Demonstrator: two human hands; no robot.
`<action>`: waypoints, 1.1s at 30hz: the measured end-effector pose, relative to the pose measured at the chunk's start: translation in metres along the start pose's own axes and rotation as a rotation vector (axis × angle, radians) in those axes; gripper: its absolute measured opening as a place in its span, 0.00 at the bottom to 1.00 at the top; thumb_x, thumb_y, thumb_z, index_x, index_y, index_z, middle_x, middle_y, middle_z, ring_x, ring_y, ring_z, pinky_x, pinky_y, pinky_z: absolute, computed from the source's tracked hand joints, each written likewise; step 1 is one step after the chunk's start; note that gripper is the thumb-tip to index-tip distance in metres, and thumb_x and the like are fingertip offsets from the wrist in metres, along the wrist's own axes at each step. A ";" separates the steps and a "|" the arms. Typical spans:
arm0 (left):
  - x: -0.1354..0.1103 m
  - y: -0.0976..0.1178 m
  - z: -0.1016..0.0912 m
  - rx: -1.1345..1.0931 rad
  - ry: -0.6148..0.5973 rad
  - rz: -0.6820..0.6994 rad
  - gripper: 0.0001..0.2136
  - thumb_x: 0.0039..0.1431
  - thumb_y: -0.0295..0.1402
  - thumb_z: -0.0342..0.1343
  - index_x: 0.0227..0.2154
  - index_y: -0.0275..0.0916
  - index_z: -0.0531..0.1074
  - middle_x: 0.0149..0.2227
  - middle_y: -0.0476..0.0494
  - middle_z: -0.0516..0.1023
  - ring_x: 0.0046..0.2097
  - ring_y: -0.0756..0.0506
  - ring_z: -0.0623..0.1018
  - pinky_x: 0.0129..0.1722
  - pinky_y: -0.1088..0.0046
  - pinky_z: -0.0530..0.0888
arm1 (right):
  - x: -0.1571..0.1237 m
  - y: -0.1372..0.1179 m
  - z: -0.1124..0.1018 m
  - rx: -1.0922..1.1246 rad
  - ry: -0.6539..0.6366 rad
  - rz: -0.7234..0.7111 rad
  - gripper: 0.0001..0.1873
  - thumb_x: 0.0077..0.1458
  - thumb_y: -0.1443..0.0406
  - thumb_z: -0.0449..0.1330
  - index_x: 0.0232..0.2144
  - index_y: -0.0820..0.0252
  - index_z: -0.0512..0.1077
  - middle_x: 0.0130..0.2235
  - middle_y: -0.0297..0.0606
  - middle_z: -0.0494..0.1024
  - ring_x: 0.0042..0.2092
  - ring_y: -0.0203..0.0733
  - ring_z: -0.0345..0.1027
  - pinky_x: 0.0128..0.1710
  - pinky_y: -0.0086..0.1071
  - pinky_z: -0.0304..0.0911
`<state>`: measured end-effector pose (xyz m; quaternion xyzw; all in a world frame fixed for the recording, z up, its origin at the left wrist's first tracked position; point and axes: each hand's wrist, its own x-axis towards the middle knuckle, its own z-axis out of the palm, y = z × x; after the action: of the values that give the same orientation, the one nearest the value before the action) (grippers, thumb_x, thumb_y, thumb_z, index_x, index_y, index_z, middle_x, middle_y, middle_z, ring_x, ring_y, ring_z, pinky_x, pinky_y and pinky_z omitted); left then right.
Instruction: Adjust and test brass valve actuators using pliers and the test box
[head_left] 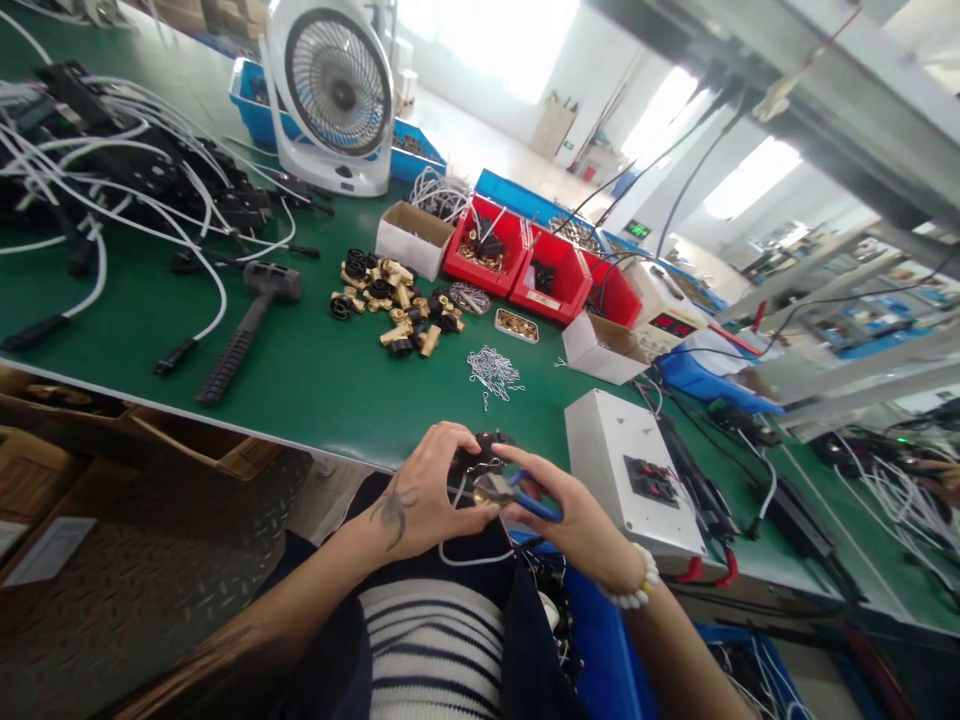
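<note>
My left hand [424, 490] is closed round a small black part [480, 455] with a thin white wire [465, 555] looping down from it. It is held just off the front edge of the green table [315, 380]. My right hand [574, 515] grips blue-handled pliers [525, 495], whose metal jaws meet the black part. Both hands touch at the part, above my lap.
On the table lie a black mallet [244, 330], a heap of brass and black fittings [394, 300], metal clips [491, 370], red bins [517, 260], cardboard boxes [412, 235], a white switch box [630, 470], a white fan [334, 90] and tangled white cables [112, 180].
</note>
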<state>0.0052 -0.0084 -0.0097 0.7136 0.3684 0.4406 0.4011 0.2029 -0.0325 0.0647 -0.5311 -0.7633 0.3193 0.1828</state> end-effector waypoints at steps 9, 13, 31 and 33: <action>-0.002 0.001 0.002 -0.031 -0.004 0.053 0.18 0.44 0.30 0.67 0.38 0.40 0.67 0.47 0.39 0.69 0.52 0.39 0.71 0.51 0.56 0.75 | 0.007 0.014 0.001 0.036 -0.093 -0.078 0.22 0.55 0.55 0.64 0.50 0.55 0.72 0.35 0.34 0.72 0.32 0.37 0.65 0.36 0.32 0.67; -0.003 0.001 0.003 -0.035 -0.001 0.053 0.19 0.43 0.32 0.68 0.38 0.39 0.68 0.47 0.38 0.69 0.52 0.39 0.71 0.51 0.55 0.75 | 0.005 0.014 0.003 0.028 -0.051 -0.122 0.21 0.56 0.53 0.62 0.49 0.56 0.72 0.31 0.32 0.68 0.30 0.37 0.62 0.32 0.31 0.64; -0.002 0.002 0.001 -0.083 0.017 -0.055 0.16 0.44 0.29 0.67 0.35 0.40 0.68 0.48 0.40 0.68 0.52 0.40 0.71 0.54 0.56 0.72 | -0.027 0.021 0.001 -0.314 0.495 0.099 0.07 0.54 0.67 0.55 0.35 0.57 0.72 0.30 0.36 0.75 0.28 0.40 0.68 0.28 0.33 0.63; -0.003 0.002 0.001 -0.085 0.019 -0.062 0.16 0.44 0.30 0.67 0.35 0.40 0.68 0.48 0.40 0.67 0.52 0.40 0.71 0.53 0.57 0.72 | -0.031 0.019 0.000 -0.335 0.470 0.085 0.08 0.55 0.67 0.54 0.36 0.57 0.72 0.30 0.36 0.76 0.29 0.40 0.69 0.29 0.32 0.63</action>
<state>0.0057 -0.0118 -0.0094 0.6802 0.3749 0.4499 0.4408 0.2277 -0.0566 0.0538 -0.6447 -0.7193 0.0644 0.2508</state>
